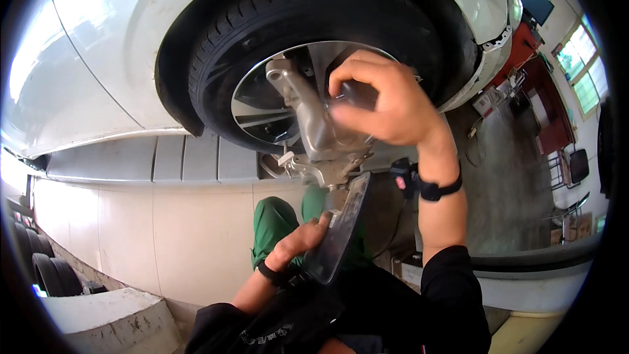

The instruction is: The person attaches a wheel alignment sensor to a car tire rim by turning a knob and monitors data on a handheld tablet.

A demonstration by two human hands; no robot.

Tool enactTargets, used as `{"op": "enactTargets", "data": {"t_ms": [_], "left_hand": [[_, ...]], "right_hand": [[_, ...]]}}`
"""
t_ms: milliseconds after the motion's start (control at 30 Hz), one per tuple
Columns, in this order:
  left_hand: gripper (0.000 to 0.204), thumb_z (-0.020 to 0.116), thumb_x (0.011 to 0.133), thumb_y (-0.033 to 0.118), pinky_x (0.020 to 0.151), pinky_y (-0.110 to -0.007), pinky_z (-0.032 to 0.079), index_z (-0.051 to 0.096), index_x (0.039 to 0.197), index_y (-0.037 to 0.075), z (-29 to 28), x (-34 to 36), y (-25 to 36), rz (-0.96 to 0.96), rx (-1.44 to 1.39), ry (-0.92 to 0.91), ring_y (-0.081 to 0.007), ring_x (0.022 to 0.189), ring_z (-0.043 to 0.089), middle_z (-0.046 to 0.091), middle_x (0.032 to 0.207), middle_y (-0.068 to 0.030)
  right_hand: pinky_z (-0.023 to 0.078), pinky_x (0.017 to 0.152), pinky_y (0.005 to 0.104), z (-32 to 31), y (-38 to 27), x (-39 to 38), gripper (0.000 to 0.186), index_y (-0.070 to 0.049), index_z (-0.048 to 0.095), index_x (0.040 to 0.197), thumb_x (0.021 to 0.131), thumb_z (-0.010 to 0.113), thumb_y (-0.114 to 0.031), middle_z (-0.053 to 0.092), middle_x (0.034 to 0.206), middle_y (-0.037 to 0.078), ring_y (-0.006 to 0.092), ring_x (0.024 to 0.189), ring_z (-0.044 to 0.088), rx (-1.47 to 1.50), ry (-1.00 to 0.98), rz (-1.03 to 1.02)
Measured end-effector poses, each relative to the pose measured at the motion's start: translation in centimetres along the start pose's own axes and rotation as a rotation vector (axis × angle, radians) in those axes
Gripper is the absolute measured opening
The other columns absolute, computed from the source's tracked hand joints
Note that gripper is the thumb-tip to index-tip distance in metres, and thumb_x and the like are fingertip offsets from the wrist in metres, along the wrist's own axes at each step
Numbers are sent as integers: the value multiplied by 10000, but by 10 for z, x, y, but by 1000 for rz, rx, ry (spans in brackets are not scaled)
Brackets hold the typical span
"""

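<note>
In front of a car wheel's alloy rim [259,120] sits a grey metal wheel clamp [313,124], with an arm reaching up across the spokes. My right hand [398,101] is curled, thumb and fingers around a dark knob [359,94] on the clamp; it is slightly blurred. From the clamp's lower end, a dark flat panel [337,239] hangs at a tilt. My left hand [296,244] grips the panel's left edge, thumb on top, its other fingers mostly hidden. Whether the clamp touches the tyre [226,59] cannot be seen.
The white car body [98,59] surrounds the wheel. Below it runs a grey platform [118,159] beside pale floor tiles [196,236]. Several spare tyres [56,275] stand at the far left behind a low white wall [121,324]. A chair [576,165] stands at the right.
</note>
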State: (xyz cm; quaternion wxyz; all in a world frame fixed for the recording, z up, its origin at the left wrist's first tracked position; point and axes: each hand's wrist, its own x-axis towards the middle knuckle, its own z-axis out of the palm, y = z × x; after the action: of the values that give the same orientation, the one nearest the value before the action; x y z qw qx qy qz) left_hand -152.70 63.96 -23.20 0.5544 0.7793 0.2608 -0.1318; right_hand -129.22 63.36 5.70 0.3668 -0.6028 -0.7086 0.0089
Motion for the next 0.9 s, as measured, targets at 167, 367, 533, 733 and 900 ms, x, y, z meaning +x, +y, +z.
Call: {"op": "enactTargets", "data": {"t_ms": [167, 367, 533, 733, 900], "left_hand": [[704, 222, 1120, 536, 1125, -467, 437, 542, 1449, 2, -6, 1, 5, -142, -59, -79, -459, 1319, 582, 629, 1332, -363], [484, 246, 1141, 344, 1070, -537, 482, 388, 1547, 123, 2, 7, -13, 38, 147, -95, -522, 1292, 572, 564, 1420, -351], [649, 313, 1106, 528, 1007, -506, 516, 533, 1377, -19, 5, 5, -17, -90, -98, -42, -479, 1201, 643, 655, 1273, -329], [740, 603, 1028, 590, 920, -435, 547, 580, 1304, -95, -46, -7, 13, 26, -30, 375, -374, 1092, 696, 708, 1134, -264], [742, 824, 892, 454, 986, -475, 507, 547, 1361, -50, -94, -2, 69, 388, 84, 962, -404, 1128, 629, 659, 1214, -275]], "right_hand": [[529, 843, 350, -9, 10, 18, 304, -54, 730, 1018, 755, 815, -180, 701, 1003, 83, 258, 905, 671, 142, -202, -52], [566, 797, 404, 36, -28, -3, 273, -66, 720, 1017, 827, 821, -235, 718, 957, 132, 320, 896, 712, -410, 269, 213], [536, 787, 344, 1, -3, 5, 180, -74, 718, 878, 751, 838, -117, 683, 909, 70, 241, 845, 680, 34, -89, -3], [517, 897, 345, -12, 10, 17, 277, -77, 728, 974, 727, 848, -108, 685, 1007, 55, 232, 984, 657, 153, -280, -86], [552, 897, 415, 12, -24, -2, 388, -72, 694, 1134, 814, 836, -239, 716, 1087, 139, 340, 999, 703, -343, 37, 177]]}}
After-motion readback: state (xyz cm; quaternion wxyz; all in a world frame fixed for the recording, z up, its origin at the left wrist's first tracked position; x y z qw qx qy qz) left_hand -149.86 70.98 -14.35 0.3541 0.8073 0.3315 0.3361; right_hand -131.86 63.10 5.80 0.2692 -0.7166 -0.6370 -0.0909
